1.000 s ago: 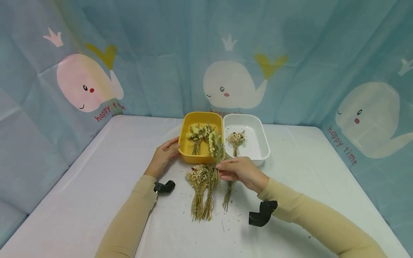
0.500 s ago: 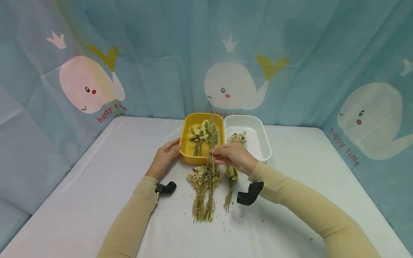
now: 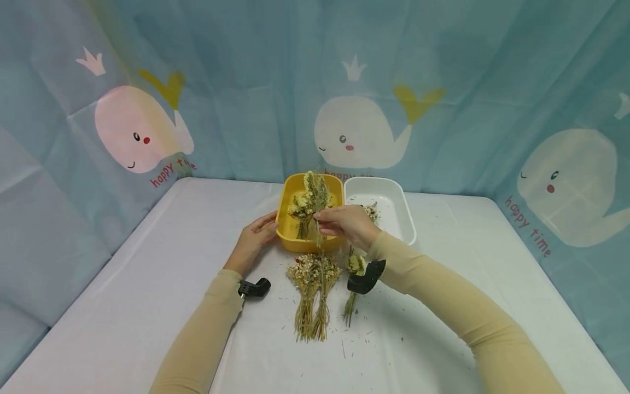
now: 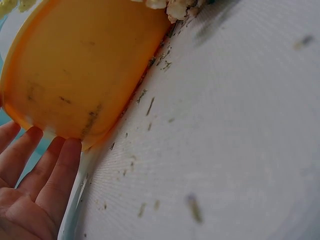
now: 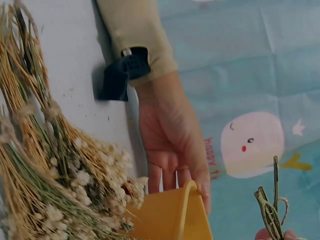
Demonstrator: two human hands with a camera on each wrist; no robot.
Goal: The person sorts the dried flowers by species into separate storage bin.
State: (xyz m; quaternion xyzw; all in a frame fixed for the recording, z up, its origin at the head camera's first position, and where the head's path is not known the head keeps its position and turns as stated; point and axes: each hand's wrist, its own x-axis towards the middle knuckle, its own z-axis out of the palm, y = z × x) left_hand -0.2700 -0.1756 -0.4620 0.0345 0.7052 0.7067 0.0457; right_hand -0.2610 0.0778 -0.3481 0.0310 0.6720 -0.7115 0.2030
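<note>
My right hand (image 3: 351, 221) pinches a bunch of dried flowers (image 3: 319, 191) by its stems, above the yellow bin (image 3: 295, 246). Its pale yellow heads point away from me; in the right wrist view, tied stem ends (image 5: 270, 215) stick up from the fingertips. Another pale yellow bunch (image 3: 301, 210) lies inside that bin, partly covered by the held one. On the bin's left side rests my left hand (image 3: 253, 241). Its fingers lie nearly straight against the outer wall (image 4: 85, 100) in the left wrist view, and the thumb is at the rim in the right wrist view.
A white bin (image 3: 406, 213) adjoins the yellow one, with a cream bunch (image 3: 370, 212) partly hidden behind my right hand. Several cream bunches (image 3: 306, 295) lie in front on the white-covered table (image 3: 236, 339). A yellowish bunch (image 3: 355, 262) lies right of them. Plant crumbs are scattered around.
My right hand has carried the dried flower bunch forward and left, from the front edge of the bins to over the yellow bin. The left hand stays at the bin's side.
</note>
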